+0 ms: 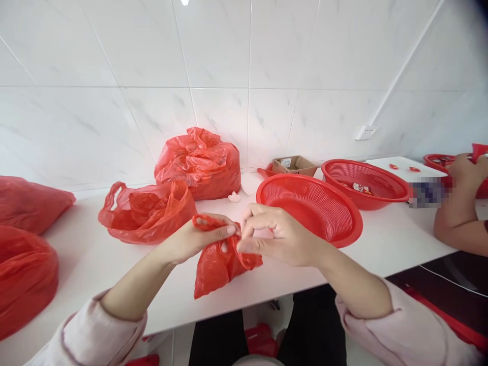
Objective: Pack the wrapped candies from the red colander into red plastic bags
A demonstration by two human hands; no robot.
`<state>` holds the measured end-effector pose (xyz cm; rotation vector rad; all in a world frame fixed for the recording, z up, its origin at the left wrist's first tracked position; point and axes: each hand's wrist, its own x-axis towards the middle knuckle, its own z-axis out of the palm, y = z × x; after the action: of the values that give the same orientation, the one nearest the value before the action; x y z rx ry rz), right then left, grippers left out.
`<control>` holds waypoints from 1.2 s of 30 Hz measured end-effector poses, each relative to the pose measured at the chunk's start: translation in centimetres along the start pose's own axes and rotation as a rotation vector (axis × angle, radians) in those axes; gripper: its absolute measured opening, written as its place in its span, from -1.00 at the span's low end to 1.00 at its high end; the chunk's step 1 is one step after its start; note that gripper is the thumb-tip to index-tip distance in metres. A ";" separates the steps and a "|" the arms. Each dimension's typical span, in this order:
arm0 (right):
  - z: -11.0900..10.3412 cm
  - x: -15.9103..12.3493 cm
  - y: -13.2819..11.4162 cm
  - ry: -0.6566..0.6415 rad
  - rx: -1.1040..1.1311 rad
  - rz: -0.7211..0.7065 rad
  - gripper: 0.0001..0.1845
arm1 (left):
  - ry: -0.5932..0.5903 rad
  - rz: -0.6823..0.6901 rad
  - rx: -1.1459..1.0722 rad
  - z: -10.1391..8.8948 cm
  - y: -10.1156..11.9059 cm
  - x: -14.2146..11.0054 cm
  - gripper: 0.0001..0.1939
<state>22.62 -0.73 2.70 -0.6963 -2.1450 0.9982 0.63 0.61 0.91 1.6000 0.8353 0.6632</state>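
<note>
A small red plastic bag (pixel 219 267) hangs over the table's front edge area, gathered near its top. My left hand (pixel 209 235) is closed on the bag's upper left part, thumb on top. On the bag's right side, my right hand (pixel 267 234) pinches the plastic between curled fingers and thumb. What the bag holds, if anything, cannot be made out. Just behind my left hand stands an open red carrier bag (pixel 152 229) with crumpled red plastic inside. A red perforated basket (pixel 343 223) lies tilted behind my right hand.
A full red bag (pixel 198 168) rests against the tiled wall. More red bags (pixel 26 274) lie at left. A second red basket (pixel 366 198) holds small packets, near a cardboard box (pixel 295 165). At far right, another person's arm (pixel 459 208) reaches beside a white board (pixel 404 168).
</note>
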 end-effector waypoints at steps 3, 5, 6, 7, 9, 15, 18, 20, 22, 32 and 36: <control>1.7 0.7 2.7 0.137 0.100 0.032 -0.67 | -0.076 0.011 0.167 0.3 0.1 -0.4 -0.88; 3.1 1.4 4.7 0.170 0.168 0.116 -0.63 | -0.013 0.036 0.246 0.7 -0.6 -0.5 -0.90; 3.8 1.6 5.5 0.187 0.193 0.152 -0.62 | 0.062 0.055 0.297 0.9 -1.1 -0.5 -0.85; 4.3 1.8 6.2 0.204 0.222 0.179 -0.63 | 0.156 0.086 0.362 1.2 -1.7 -0.5 -0.81; 5.2 1.9 6.8 0.193 0.312 0.219 -0.67 | 0.354 0.201 0.517 1.6 -3.1 -0.5 -0.76; 4.7 0.8 6.0 -0.031 0.376 0.185 -0.77 | 0.549 0.537 0.715 2.3 -4.8 -1.1 -0.78; 4.1 0.0 4.7 0.051 0.001 0.145 -0.83 | 0.501 0.552 0.751 2.5 -4.8 -1.9 -0.69; 3.9 -0.6 3.9 0.129 -0.323 0.056 -0.82 | 0.457 0.537 0.785 2.6 -5.0 -2.5 -0.62; 3.7 -1.2 3.4 0.141 -0.585 -0.023 -0.83 | 0.435 0.512 0.822 2.3 -5.6 -3.4 -0.57; 1.7 -6.4 7.6 -0.066 -0.758 0.222 -0.76 | 0.466 0.091 0.703 -2.5 -10.6 -12.0 -0.69; 1.0 -5.1 7.1 -0.057 -0.334 0.387 -0.75 | 0.309 0.018 0.363 -0.7 -8.8 -11.4 -0.62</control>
<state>26.41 -0.66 -5.24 -1.2961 -2.3032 0.8605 -8.06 -7.38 -7.35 1.8571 1.2237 0.8196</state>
